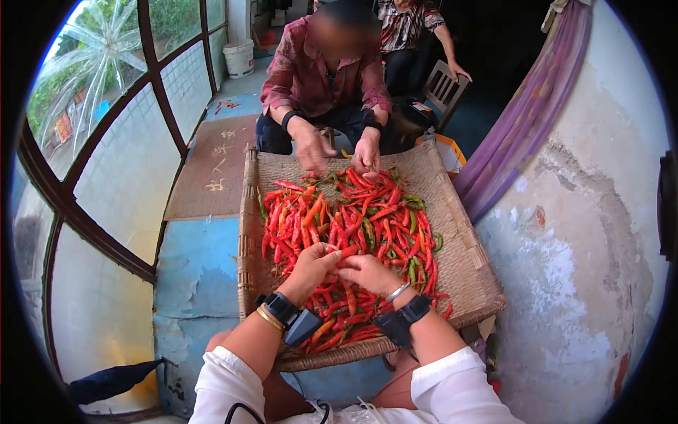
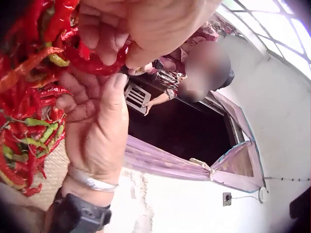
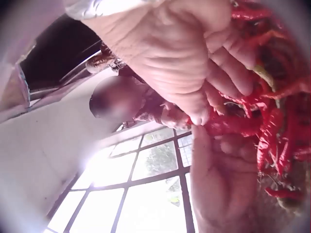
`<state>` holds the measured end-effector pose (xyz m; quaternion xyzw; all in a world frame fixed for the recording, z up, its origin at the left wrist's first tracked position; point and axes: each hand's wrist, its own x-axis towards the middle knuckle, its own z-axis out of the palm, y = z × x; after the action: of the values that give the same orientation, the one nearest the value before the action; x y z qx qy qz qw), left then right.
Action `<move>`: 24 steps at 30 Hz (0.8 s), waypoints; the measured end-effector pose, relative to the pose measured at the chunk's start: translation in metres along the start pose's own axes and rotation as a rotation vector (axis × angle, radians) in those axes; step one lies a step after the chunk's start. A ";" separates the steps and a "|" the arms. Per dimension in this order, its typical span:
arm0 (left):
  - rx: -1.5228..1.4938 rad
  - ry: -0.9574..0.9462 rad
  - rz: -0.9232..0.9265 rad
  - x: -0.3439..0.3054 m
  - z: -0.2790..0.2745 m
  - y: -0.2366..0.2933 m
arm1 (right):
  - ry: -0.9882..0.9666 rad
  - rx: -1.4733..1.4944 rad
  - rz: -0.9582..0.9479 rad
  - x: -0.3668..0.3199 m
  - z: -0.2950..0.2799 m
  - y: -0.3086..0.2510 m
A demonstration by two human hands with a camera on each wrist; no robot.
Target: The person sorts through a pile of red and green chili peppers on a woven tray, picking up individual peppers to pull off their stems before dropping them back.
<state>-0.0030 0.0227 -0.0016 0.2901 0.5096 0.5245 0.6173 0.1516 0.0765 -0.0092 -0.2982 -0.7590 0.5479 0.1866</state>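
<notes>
A red chili (image 1: 349, 251) (image 2: 95, 66) (image 3: 231, 124) is held between both hands above the heap of chilies (image 1: 381, 212). My left hand (image 1: 311, 271) (image 2: 160, 24) pinches it with thumb and curled fingers. From the other side, my right hand (image 1: 371, 274) (image 2: 97, 124) (image 3: 170, 56) grips the same chili, thumb near the left thumb. The fingertips partly cover it. Mostly red chilies, with some green and orange ones, lie beneath on a woven tray (image 1: 462, 265).
Across the tray a seated person (image 1: 332, 78) has both hands over its far edge. Another person (image 1: 409, 28) is behind, by a chair (image 1: 445, 92). Windows (image 1: 127, 134) line the left; a purple curtain (image 1: 526, 120) and wall (image 1: 565, 247) stand right.
</notes>
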 end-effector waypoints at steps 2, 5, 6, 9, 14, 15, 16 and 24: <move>0.000 -0.017 -0.012 0.002 -0.004 -0.004 | -0.044 0.050 0.149 -0.003 0.006 0.000; 0.052 -0.027 -0.003 0.005 -0.008 -0.009 | -0.109 -0.029 0.243 -0.007 0.002 -0.005; 0.102 -0.019 0.014 0.006 -0.010 -0.011 | -0.109 -0.032 0.241 -0.008 -0.004 -0.007; 0.752 0.172 0.393 0.014 -0.021 -0.019 | -0.237 -0.101 0.342 -0.014 -0.027 -0.014; 1.126 0.187 0.389 0.001 -0.018 -0.006 | 0.270 0.542 0.049 0.001 -0.063 -0.014; 1.233 0.168 0.410 0.002 -0.019 -0.008 | 0.339 0.568 0.026 0.002 -0.067 -0.009; 1.237 0.171 0.401 0.002 -0.020 -0.006 | 0.409 0.484 0.042 0.001 -0.067 -0.008; 1.577 -0.027 0.330 0.007 -0.025 -0.011 | 0.280 0.125 0.316 -0.006 -0.061 0.018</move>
<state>-0.0230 0.0217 -0.0214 0.7183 0.6729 0.0911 0.1513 0.1971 0.1205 -0.0055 -0.4744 -0.6340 0.5697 0.2200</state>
